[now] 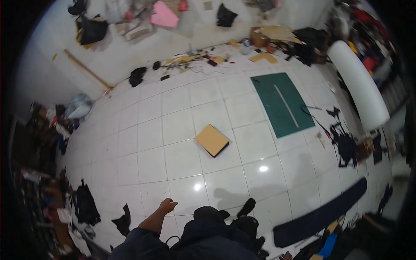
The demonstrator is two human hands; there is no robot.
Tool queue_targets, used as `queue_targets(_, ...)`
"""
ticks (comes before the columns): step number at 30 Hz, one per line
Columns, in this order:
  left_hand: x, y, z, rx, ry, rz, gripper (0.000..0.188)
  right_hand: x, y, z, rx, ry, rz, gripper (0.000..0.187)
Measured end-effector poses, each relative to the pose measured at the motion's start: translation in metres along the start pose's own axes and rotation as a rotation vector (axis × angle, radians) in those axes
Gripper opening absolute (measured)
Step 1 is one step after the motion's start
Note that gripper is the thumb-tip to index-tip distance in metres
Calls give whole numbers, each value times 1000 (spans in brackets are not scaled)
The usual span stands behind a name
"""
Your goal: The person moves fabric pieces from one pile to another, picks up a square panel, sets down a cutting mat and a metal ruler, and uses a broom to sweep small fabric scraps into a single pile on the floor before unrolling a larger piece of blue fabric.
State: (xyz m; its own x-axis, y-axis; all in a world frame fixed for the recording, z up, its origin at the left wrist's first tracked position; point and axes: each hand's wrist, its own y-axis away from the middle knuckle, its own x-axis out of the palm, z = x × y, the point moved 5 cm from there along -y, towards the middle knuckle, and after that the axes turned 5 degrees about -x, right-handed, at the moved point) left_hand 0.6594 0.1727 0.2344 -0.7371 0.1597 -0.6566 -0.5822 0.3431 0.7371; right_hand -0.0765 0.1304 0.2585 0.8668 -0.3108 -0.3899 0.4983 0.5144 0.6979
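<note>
My left hand [168,206] hangs over the white tiled floor at the lower middle, its fingers loosely curled in and nothing seen in them. Only a few fingertips of my right hand [286,256] show at the bottom edge, close to a long dark navy padded strip [320,216]; the rest is cut off. Ahead of me on the tiles lies a rectangular stack with a tan top sheet [212,140] and a dark underside, apart from both hands. My dark shoe [246,207] stands on the floor.
To the right lies a green cutting mat [277,104] with a long ruler [286,105] on it. A large white roll [359,84] leans beside it. Black straps [344,145] tangle near the roll. Scraps [186,59] line the far wall; black pieces [86,203] lie at left.
</note>
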Motion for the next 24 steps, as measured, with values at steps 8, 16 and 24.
queue_targets(8, 23, 67, -64, -98, 572, -78, 67, 258, -98, 192, -218, 764, 566, 55)
queue_targets(16, 18, -1, -43, -439, 1016, 37, 70, 518, -72, 308, -496, 879, 875, 62)
queue_targets(24, 36, -183, -88, -172, 978, 235, 78, 772, -121, 253, -726, 1308, 1094, 82)
